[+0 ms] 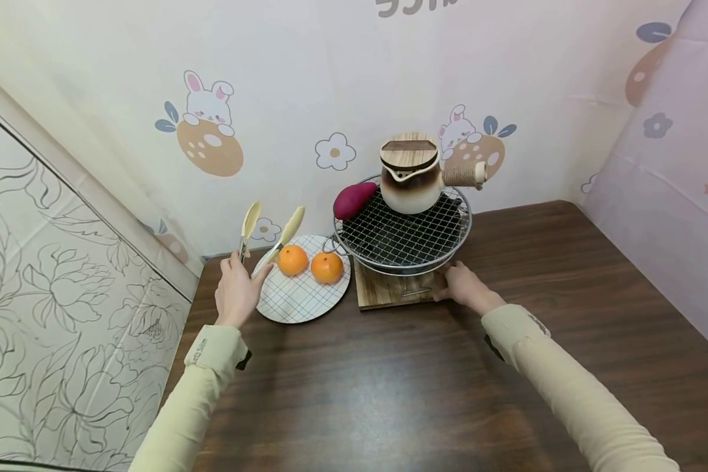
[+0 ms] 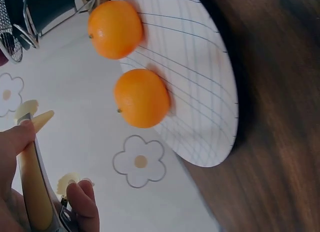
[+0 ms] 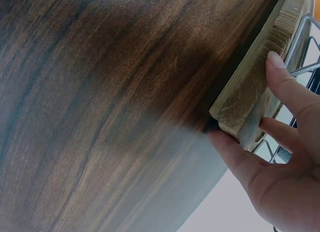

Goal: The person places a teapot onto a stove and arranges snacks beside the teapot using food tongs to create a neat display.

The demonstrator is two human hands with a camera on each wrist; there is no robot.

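My left hand (image 1: 237, 293) holds a pair of tongs (image 1: 291, 226) with cream tips, spread apart and pointing up over the plate's left side. Two oranges (image 1: 293, 260) lie on the white checked plate (image 1: 297, 307), just right of the tongs. With my right hand (image 1: 467, 288) I grip the near right corner of a wooden board (image 1: 380, 295); in the right wrist view the thumb lies on the board's edge (image 3: 255, 87) and a finger reaches around its corner. On that board stands a round grill with a wire mesh (image 1: 383, 239).
A lidded pot (image 1: 410, 195) with a rope-wrapped handle sits on the mesh, beside a purple sweet potato (image 1: 351, 203). Behind everything hangs a printed cloth (image 1: 283, 85). The dark wooden table (image 1: 354, 387) stretches toward me and to the right.
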